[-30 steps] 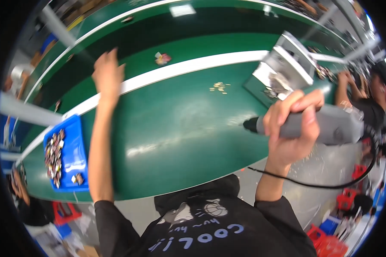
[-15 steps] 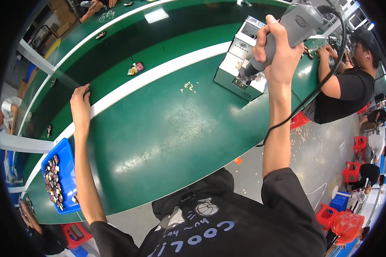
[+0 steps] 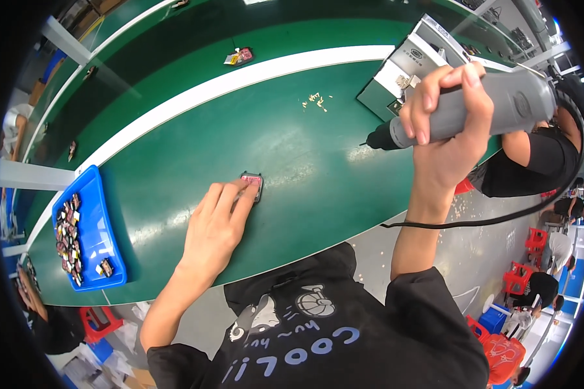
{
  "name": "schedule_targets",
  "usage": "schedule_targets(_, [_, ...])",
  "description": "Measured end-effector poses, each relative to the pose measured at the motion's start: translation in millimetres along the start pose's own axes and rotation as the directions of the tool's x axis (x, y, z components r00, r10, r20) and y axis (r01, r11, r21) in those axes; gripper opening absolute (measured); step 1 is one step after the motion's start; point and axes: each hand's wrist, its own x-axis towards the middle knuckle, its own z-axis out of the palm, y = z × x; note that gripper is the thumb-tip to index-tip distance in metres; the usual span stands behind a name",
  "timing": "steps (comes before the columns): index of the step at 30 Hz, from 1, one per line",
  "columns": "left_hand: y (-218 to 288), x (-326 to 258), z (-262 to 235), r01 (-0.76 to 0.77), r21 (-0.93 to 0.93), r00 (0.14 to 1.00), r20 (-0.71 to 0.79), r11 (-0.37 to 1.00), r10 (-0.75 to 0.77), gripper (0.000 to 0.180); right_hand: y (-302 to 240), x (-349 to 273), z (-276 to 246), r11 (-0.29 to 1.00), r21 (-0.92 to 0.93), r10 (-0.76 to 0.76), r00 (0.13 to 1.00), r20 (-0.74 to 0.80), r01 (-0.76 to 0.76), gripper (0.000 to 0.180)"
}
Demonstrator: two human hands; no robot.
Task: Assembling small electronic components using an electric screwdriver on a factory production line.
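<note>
My left hand [image 3: 217, 223] is on the green tabletop, its fingers closed over the edge of a small flat black part with a pinkish-red face [image 3: 253, 185]. The fingertips hide some of that part. In my right hand [image 3: 454, 123] is a grey electric screwdriver [image 3: 506, 107], gripped around its body. Its black nose and thin bit point left and slightly down, above the table. Behind the screwdriver stands a white and green box [image 3: 405, 61], partly covered by my right hand.
A blue tray [image 3: 104, 220] of small assembled parts stands at the left. Tiny light-coloured pieces [image 3: 316, 100] lie scattered on the table [image 3: 292, 149]. Beyond a white rail, a similar part [image 3: 240, 57] rests on the green belt. A black cable [image 3: 499, 220] hangs from the screwdriver. Another person [image 3: 532, 159] sits at right.
My left hand has come from the belt side to the middle of the table, with the part under its fingers. My right hand has moved the screwdriver away from the box and levelled it.
</note>
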Motion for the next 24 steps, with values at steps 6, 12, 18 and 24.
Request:
schedule_targets(6, [1, 8, 1, 0.023, -0.017, 0.999, 0.034, 1.0, -0.022, 0.05, -20, 44, -19, 0.952, -0.186, -0.265, 0.96, -0.093, 0.244, 0.023])
schedule_targets(12, [-1, 18, 5, -0.027, 0.075, 1.0, -0.007, 0.997, 0.027, 0.039, -9, 68, -36, 0.951, -0.256, -0.211, 0.97, -0.122, 0.175, 0.026])
schedule_targets(18, [-3, 20, 15, -0.104, 0.059, 0.989, -0.101, 0.993, 0.11, 0.036, 5, 71, -39, 0.971, -0.219, -0.121, 0.989, -0.084, 0.1, 0.025])
schedule_targets(24, [-5, 19, 21, -0.132, 0.084, 0.985, -0.097, 0.988, 0.14, 0.034, 9, 69, -35, 0.99, -0.141, 0.01, 0.999, -0.045, -0.017, 0.025])
